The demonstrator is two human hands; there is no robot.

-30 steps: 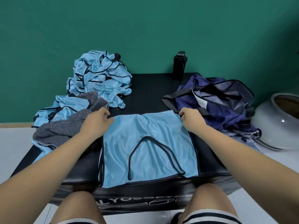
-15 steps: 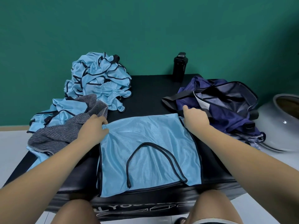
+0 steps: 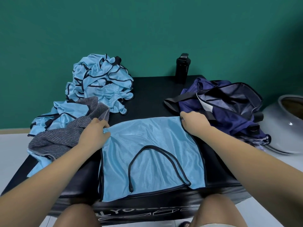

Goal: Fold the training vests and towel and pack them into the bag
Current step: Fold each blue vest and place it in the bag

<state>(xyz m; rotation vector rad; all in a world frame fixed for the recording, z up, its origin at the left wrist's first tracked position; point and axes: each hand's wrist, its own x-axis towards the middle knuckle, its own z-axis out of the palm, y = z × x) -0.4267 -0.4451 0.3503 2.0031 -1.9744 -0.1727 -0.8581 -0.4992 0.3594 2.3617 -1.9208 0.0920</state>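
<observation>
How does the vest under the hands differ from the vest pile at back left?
The front vest lies spread flat; the pile is crumpled and heaped. The front vest is held at its far corners by the left hand and right hand; the pile is untouched. Both: light blue, dark trim.

The black bench [image 3: 147, 95] bears a flat vest [image 3: 147, 140], vest heap [image 3: 101, 79], towel [image 3: 65, 133], bag [image 3: 229, 115], bottle [image 3: 181, 68].

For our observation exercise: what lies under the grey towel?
Blue vests stick out from under the towel at its far and near edges. How many lie beneath, and how far they reach, is covered by it.
</observation>
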